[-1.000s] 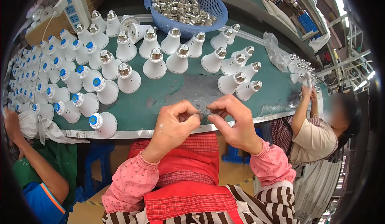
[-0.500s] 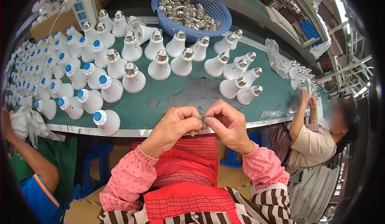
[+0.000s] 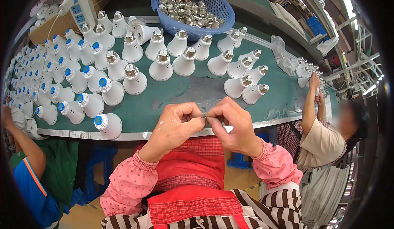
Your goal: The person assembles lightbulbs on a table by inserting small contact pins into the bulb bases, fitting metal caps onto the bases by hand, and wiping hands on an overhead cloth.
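Observation:
My left hand (image 3: 178,124) and my right hand (image 3: 233,124) meet fingertip to fingertip over the front edge of the green table (image 3: 168,93). Each is closed in a pinch on something thin and dark, too small to make out. Beyond them stand white bulb housings with silver screw caps, among them one housing (image 3: 161,67) behind my left hand and another (image 3: 237,86) behind my right. To the left are many housings with blue tops, the nearest (image 3: 108,125) tilted at the table's edge.
A blue basket (image 3: 158,13) of metal caps stands at the back. Crumpled clear plastic (image 3: 282,54) lies at the right. A co-worker (image 3: 324,143) handles bulbs on the far right; another person's arm (image 3: 26,143) is at the left edge. A socket strip (image 3: 76,8) stands at back left.
My fingertips were apart a second ago and now touch. The co-worker on the right has raised a hand. At the left, the other person's arm and the white cloth have shifted.

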A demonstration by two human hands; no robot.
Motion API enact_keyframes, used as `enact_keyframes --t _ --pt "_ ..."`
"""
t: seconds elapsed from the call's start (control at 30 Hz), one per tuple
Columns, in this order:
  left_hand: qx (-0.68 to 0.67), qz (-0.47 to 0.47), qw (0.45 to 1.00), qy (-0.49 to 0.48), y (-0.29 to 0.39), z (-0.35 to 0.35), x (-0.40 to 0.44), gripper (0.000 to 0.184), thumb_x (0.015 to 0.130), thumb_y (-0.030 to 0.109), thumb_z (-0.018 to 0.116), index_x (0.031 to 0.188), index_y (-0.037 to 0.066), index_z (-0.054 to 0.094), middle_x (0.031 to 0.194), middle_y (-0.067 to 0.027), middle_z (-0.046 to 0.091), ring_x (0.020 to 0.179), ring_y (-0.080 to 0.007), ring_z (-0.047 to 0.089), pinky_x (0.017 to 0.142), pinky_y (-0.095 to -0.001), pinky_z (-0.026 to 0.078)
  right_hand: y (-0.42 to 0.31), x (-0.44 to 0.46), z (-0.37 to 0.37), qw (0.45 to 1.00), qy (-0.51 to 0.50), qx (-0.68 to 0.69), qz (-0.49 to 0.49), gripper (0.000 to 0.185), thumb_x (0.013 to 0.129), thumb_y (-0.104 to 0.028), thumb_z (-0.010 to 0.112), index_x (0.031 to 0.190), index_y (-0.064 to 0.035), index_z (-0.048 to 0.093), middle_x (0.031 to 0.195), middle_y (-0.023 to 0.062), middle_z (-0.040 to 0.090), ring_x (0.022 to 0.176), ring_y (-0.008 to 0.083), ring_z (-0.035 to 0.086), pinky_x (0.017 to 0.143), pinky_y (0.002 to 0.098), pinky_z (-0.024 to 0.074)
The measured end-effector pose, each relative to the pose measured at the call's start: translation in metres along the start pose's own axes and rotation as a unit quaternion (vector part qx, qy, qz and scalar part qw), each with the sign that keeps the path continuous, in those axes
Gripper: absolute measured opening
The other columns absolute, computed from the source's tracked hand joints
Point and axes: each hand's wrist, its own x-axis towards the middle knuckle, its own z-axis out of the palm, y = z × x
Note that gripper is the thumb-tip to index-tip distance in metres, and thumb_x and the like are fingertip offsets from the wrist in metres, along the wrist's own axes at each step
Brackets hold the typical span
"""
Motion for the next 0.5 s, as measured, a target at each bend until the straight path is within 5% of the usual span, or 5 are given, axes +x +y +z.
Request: enact_keyframes --t 0.1,0.2,0.23,0.3,0.5 --pt "-0.042 -0.016 0.999 -0.009 -0.002 0.002 0.000 0.007 0.089 0.006 0.072 0.089 0.000 0.068 0.079 0.0066 0.061 0.072 -0.0016 0.052 0.060 -0.0246 0.043 0.000 -0.002 0.003 0.996 0.012 0.060 0.066 0.014 0.087 0.007 0.070 0.095 -0.0004 0.061 0.086 0.0071 0.058 0.064 0.0158 0.058 0.056 0.0321 0.0464" --pt "0.023 -0.031 0.999 -0.026 0.002 -0.005 0.003 0.015 0.093 0.009 0.073 0.103 -0.002 0.070 0.094 -0.0036 0.072 0.078 -0.0057 0.062 0.064 -0.0247 0.049 0.007 -0.003 0.005 0.992 0.044 0.071 0.096 0.012 0.088 0.006 0.069 0.095 -0.0007 0.061 0.085 0.0051 0.058 0.064 0.0114 0.056 0.055 0.0280 0.0435" --pt "0.119 0.037 0.992 0.036 0.007 -0.003 0.005 0.020 0.093 0.010 0.074 0.107 -0.003 0.069 0.098 -0.0064 0.072 0.078 -0.0082 0.064 0.063 -0.0260 0.050 0.011 -0.002 0.006 0.991 0.057 0.071 0.103 0.012 0.089 0.006 0.068 0.095 -0.0008 0.061 0.085 0.0047 0.058 0.065 0.0104 0.055 0.055 0.0269 0.0426" --pt "0.302 0.171 0.924 0.160 0.020 0.004 0.015 0.029 0.092 0.012 0.075 0.114 -0.006 0.068 0.105 -0.0119 0.072 0.076 -0.0133 0.067 0.063 -0.0286 0.052 0.026 -0.003 0.012 0.979 0.098 0.113 0.139 0.010 0.090 0.005 0.068 0.095 -0.0006 0.061 0.084 0.0036 0.058 0.065 0.0084 0.053 0.056 0.0257 0.0410" --pt "0.437 0.335 0.770 0.323 0.008 -0.009 0.110 0.040 0.088 0.014 0.076 0.122 -0.005 0.066 0.108 -0.0208 0.069 0.091 -0.0364 0.070 0.080 -0.0420 0.055 0.031 0.013 0.015 0.969 0.127 0.140 0.158 0.006 0.093 0.002 0.066 0.094 -0.0011 0.061 0.079 0.0006 0.058 0.063 0.0059 0.048 0.056 0.0250 0.0397"
